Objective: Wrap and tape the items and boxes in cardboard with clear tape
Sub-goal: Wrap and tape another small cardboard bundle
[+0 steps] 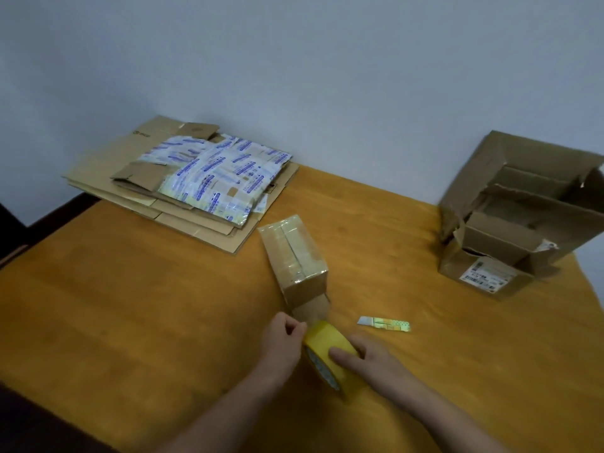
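A small cardboard parcel point(295, 256) lies in the middle of the frame on a wooden table point(130, 305). Glossy clear tape covers its top and far end. The near end is bare cardboard with a loose flap.

Just below that flap, at lower centre, the right hand point(369, 358) holds a yellow tape roll point(322, 341) standing on edge, thumb on the near side and fingers curled over the top. The left hand point(282, 338) is closed narrow, thumb and forefinger pinching at the roll's upper rim beside the flap. The strip itself is too faint to make out. The print on the roll's inner core is blurred.

A small knife point(384, 323) with a patterned handle lies right of the hands, apart from them.

In the upper left sits a stack of flattened cardboard point(108, 178). On top is a sheet covered with white tape point(215, 174) printed in blue, with lettering too small to read.

At the right edge stands an open, torn box point(523, 204). A white shipping label point(485, 277) with barcodes is on its near face, its text illegible.
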